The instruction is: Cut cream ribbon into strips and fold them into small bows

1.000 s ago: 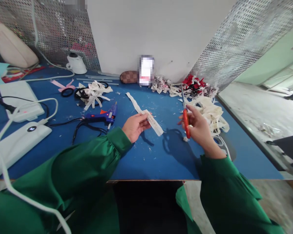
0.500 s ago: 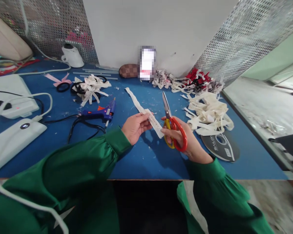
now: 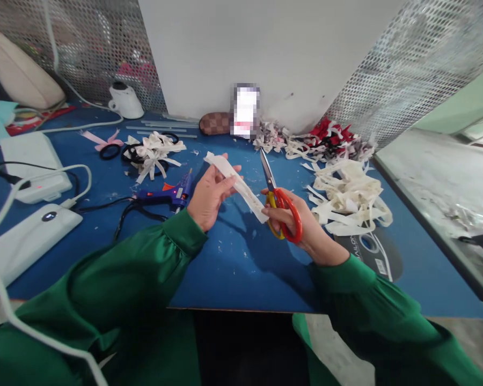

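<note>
A white ribbon strip [image 3: 246,194] with faint markings stretches slantwise between my two hands above the blue table. My left hand [image 3: 211,194] grips it near its upper end, thumb on top and fingers behind. In my right hand [image 3: 293,214] are scissors [image 3: 280,202] with red and yellow handles, blades pointing away and looking closed. The thumb and a finger of that hand also pinch the ribbon's lower end. A blue glue gun [image 3: 165,194] lies left of my left hand. Right of my right hand is a heap of cream ribbon strips [image 3: 348,193].
Hair ties with cream bows [image 3: 155,153] lie at the back left. Two white power units with cables, one a power bank [image 3: 28,241], occupy the left side. A phone [image 3: 245,111] leans on the white board behind. A dark disc [image 3: 380,257] sits partly under the cream strips.
My left hand has slid up the ribbon toward its far end and moved slightly left. The ribbon's loose upper tail is now in its grasp. My right hand still holds the scissors.
</note>
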Demonstrator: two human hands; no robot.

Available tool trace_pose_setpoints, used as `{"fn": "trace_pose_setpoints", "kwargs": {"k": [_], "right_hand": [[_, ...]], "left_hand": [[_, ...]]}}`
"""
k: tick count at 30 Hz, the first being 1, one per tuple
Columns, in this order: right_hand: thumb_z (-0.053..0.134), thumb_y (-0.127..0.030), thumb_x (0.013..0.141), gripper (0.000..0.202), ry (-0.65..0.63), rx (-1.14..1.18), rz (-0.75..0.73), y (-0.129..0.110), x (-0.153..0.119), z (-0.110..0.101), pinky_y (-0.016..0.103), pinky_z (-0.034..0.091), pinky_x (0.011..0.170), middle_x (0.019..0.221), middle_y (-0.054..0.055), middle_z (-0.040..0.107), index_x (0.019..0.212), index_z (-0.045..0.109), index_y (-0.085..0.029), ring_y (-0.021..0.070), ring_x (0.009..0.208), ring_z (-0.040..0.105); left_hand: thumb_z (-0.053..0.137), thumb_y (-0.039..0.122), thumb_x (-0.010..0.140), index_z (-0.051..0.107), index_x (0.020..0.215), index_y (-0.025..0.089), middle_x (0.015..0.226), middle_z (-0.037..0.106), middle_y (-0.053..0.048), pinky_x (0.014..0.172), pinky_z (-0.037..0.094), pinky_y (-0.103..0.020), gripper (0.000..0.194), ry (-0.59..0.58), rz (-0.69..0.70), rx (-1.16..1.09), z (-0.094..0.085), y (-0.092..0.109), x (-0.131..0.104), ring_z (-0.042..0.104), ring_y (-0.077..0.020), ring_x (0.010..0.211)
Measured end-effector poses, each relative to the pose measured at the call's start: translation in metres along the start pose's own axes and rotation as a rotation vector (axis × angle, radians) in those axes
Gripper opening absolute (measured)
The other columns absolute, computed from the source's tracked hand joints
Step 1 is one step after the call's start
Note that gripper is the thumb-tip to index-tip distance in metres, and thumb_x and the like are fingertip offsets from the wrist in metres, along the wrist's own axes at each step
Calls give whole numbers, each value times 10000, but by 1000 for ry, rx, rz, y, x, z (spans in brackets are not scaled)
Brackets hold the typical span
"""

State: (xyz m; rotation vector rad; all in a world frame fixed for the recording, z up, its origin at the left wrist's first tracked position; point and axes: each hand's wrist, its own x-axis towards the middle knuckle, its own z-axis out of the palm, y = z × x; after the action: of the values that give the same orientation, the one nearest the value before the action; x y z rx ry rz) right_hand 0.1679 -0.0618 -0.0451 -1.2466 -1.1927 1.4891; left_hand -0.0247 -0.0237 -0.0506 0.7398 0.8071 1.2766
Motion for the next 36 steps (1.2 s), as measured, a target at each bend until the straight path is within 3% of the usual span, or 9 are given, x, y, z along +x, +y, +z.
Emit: {"fn": "trace_pose_setpoints", "kwargs": {"k": [2, 5, 7, 20, 25, 30, 36], "right_hand": [[830, -344, 692, 550, 5, 8, 2, -1, 7, 1, 224, 378, 392, 603, -101, 551, 1146, 568, -179, 71, 396, 455], [825, -354, 702, 545, -18, 38, 15, 4, 13, 1, 220, 364, 387, 622, -101, 552, 1154, 567, -192, 67, 396, 451], [834, -355, 701, 544, -46, 67, 34, 8, 14, 1, 216, 351, 383, 654, -95, 564, 1151, 569, -205, 60, 396, 449], [805, -264, 712, 457, -6, 17, 96, 10, 1, -5, 209, 341, 360, 740, -69, 587, 1123, 606, -259, 49, 405, 429], [829, -376, 728, 524, -1, -59, 22, 8, 1, -11, 224, 358, 403, 737, -57, 592, 1184, 604, -253, 66, 450, 427], [836, -433, 730, 555, -54, -393, -69, -1, -9, -33, 266, 476, 612, 774, -27, 617, 1215, 633, -253, 142, 660, 538], [798, -526, 746, 553, -123, -740, -17, -7, -26, -52, 248, 428, 550, 715, -41, 598, 1204, 628, -267, 145, 609, 495]], "left_hand": [[774, 162, 791, 698, 1180, 180, 1087, 752, -81, 811, 559, -293, 397, 13, -94, 48, -1, -5, -1, 706, -181, 941], [831, 259, 758, 755, 970, 99, 872, 744, -103, 706, 562, -299, 276, -85, -348, 141, 0, -17, -7, 688, -165, 738], [877, 260, 699, 760, 884, 95, 812, 736, -87, 676, 556, -288, 275, -110, -397, 183, 1, -22, -11, 668, -142, 656], [813, 102, 681, 750, 820, 117, 739, 747, -56, 596, 543, -221, 153, -132, -412, 325, 9, -26, -15, 697, -143, 645], [844, 140, 668, 755, 847, 120, 756, 757, -67, 578, 547, -230, 201, -68, -401, 276, 5, -24, -15, 696, -150, 634], [887, 157, 625, 749, 867, 121, 815, 762, -67, 606, 568, -231, 281, 41, -344, 179, 3, -13, -10, 690, -142, 682], [876, 168, 651, 730, 818, 126, 768, 761, -43, 607, 571, -215, 226, 117, -260, 121, 2, -7, -7, 685, -119, 639]]}}
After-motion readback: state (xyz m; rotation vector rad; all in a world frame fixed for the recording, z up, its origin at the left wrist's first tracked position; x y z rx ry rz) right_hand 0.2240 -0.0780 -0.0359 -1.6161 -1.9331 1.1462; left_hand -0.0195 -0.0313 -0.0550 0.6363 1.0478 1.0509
